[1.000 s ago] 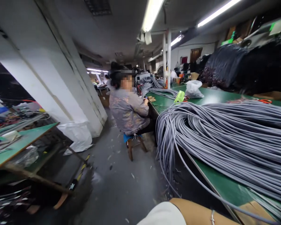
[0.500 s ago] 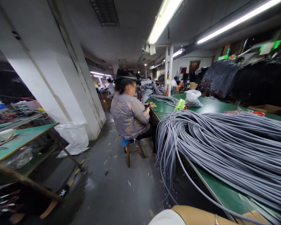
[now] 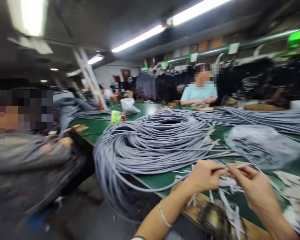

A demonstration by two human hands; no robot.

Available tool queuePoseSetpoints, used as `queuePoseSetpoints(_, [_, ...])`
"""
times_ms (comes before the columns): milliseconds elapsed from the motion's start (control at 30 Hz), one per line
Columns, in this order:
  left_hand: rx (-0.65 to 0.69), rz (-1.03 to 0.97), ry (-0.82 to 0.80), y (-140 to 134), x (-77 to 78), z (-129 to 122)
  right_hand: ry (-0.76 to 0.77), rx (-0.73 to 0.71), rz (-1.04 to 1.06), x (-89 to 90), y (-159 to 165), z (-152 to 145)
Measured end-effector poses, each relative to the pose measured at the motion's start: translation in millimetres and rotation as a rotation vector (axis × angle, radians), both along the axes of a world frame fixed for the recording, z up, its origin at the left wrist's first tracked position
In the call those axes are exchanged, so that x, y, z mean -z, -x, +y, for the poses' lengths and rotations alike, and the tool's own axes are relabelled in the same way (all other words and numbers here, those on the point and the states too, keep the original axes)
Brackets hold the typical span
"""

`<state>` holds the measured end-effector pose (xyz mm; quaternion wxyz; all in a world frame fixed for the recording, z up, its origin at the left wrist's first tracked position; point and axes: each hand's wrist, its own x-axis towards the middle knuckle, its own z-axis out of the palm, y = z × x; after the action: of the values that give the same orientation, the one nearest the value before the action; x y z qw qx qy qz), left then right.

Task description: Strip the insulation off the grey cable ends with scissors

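Observation:
In the lower right, my left hand (image 3: 208, 173) and my right hand (image 3: 253, 183) meet with thumbs and fingers pinched together. A grey cable (image 3: 152, 190) curves along the table edge and passes behind my left forearm toward the left hand's pinch. A small pale piece shows at the fingertips; blur hides what my right hand grips. White strips (image 3: 226, 200) hang and lie just below the fingers. Under them is a round metal device (image 3: 212, 216) on a brown board (image 3: 252, 228), partly covered. A large bundle of grey cables (image 3: 150, 143) lies left of my hands.
Beyond my right hand lies a clear plastic bag (image 3: 262, 146) of small dark parts. More grey cables (image 3: 265, 116) stretch behind it across the green table (image 3: 150, 181). A person (image 3: 200, 91) works opposite; another (image 3: 35, 166) sits close on the left. A lime-green object (image 3: 115, 116) stands farther back.
My view has swung right and down from the aisle to the table. Both hands, out of sight before, now show pinched together; only part of an arm was visible.

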<state>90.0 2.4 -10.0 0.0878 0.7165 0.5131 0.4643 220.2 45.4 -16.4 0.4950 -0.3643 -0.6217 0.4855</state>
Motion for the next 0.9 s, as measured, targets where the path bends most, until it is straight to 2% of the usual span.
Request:
queuePoseSetpoints(67, [-0.02,-0.1,0.026,4,3.3,-3,0.018,-0.001,0.044,0.7,6,9])
queuePoseSetpoints(167, [-0.027,-0.246,0.065,8,4.9,-5,-0.08,0.109,0.054,0.0,10,15])
queuePoseSetpoints(233, [-0.064,-0.351,0.083,9,5.6,-5,-0.187,0.182,-0.059,-2.3,9,13])
queuePoseSetpoints(367, [-0.141,-0.492,0.11,10,7.0,-3,-0.434,0.162,-0.384,-6.3,5,2])
queuePoseSetpoints(533, [-0.159,-0.535,0.08,11,7.8,-5,-0.634,0.217,-0.525,-3.9,13,-9])
queuePoseSetpoints(733, [-0.135,-0.479,0.137,12,5.9,-9,-0.649,0.257,-0.576,-4.6,15,-12])
queuePoseSetpoints(900, [-0.067,-0.486,0.186,12,4.6,-11,-0.533,0.163,-0.499,-3.3,14,-9])
